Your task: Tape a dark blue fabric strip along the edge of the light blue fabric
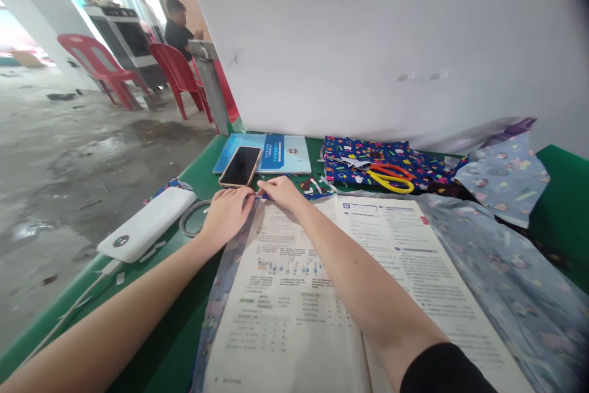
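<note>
In the head view, an open book (294,313) is laid on a green table (179,331), with a pale patterned sheet (497,258) shown beyond its page edges towards nine and three o'clock. At the book's eleven o'clock corner, the edge is met by both hands. The left hand (225,215) is placed with its fingers bent down at that corner; the right hand (281,192) is set just beside it, its forearm stretched across the pages and its fingers curled. Each grip is nearly closed, but whether the edge is pinched or only pressed cannot be told, as the fingertips are partly hidden.

Just beyond the hands, a phone (240,166) is seen at eleven o'clock, rested partly on a blue booklet (294,160). At nine o'clock from the left hand, a white power bank (147,224) is placed, with a cable (69,313) plugged into its near end. At three o'clock from the right hand, scissors (391,181) with red and yellow handles are laid on dark blue patterned fabric (363,151). At twelve o'clock, the table is backed by a white board (350,56); towards ten o'clock, red chairs (103,62) are seen.
</note>
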Tool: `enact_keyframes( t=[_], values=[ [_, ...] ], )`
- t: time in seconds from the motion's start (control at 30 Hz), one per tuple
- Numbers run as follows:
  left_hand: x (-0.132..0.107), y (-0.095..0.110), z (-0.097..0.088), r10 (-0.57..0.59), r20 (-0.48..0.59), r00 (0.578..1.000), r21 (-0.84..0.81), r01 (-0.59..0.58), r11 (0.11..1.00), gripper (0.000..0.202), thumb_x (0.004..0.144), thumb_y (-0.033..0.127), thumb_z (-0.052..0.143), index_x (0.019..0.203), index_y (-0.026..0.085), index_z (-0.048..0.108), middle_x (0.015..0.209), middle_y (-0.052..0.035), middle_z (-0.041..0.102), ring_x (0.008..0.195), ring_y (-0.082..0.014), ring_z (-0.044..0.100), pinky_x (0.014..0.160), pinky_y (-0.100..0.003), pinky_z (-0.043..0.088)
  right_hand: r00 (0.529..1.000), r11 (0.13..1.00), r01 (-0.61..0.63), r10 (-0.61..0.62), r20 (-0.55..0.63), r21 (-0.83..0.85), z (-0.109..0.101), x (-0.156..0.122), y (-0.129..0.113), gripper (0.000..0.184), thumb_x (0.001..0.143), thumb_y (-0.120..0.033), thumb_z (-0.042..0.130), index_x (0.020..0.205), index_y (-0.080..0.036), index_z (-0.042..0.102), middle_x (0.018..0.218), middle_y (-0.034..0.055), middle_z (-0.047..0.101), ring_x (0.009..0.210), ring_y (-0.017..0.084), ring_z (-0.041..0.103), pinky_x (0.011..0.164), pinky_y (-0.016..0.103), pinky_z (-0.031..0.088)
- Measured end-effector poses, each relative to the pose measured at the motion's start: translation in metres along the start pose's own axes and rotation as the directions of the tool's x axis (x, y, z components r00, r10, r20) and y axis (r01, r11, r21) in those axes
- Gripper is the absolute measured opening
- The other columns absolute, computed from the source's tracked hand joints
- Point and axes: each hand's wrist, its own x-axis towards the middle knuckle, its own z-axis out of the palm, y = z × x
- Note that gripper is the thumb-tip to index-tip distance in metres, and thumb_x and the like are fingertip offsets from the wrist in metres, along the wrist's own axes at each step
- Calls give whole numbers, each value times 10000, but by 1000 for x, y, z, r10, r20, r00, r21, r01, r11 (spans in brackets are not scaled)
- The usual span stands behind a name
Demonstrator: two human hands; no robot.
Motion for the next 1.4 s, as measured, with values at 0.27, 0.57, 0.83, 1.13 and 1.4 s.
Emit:
enact_keyframes(
  t=[0.27,0.57,0.83,1.13,1.4],
  values=[
    [1,2,-4,10,-15,1000,-11,-10,1000,247,956,321,382,933,219,605,905,-46,720,884,-239,658,948,-392,386,999,999,38,-38,-2,12,0,-8,-7,356,841,-425,550,756,-143,752,619,-7,595,611,108,490,608,236,345],
    [3,-1,-5,12,31,999,36,-13,999,273,963,290,327,929,203,583,792,-53,699,809,-235,656,920,-387,392,995,995,81,-85,-60,-56,5,0,3,266,822,-382,576,832,-172,739,739,15,666,728,138,560,648,233,378],
    [12,-13,-12,32,145,989,-5,-32,999,269,951,337,344,949,209,580,777,-36,706,758,-220,663,917,-385,402,989,992,122,-119,92,-28,-1,-2,2,249,714,-372,685,790,-138,726,704,13,652,665,124,553,636,242,386],
    [30,-19,-30,94,341,935,-28,-90,996,316,938,397,350,948,208,602,797,-22,708,740,-205,647,816,-330,420,989,993,118,-116,96,-15,0,-5,2,180,703,-296,663,760,-133,712,701,8,643,662,108,530,620,227,367],
    [59,-32,-48,88,587,805,-140,-6,990,480,907,522,337,898,219,710,994,-46,727,899,-237,651,749,-279,440,997,998,33,-37,73,45,-1,-19,-8,194,699,-326,627,691,-134,653,598,-29,518,570,82,405,549,229,304]
  ],
)
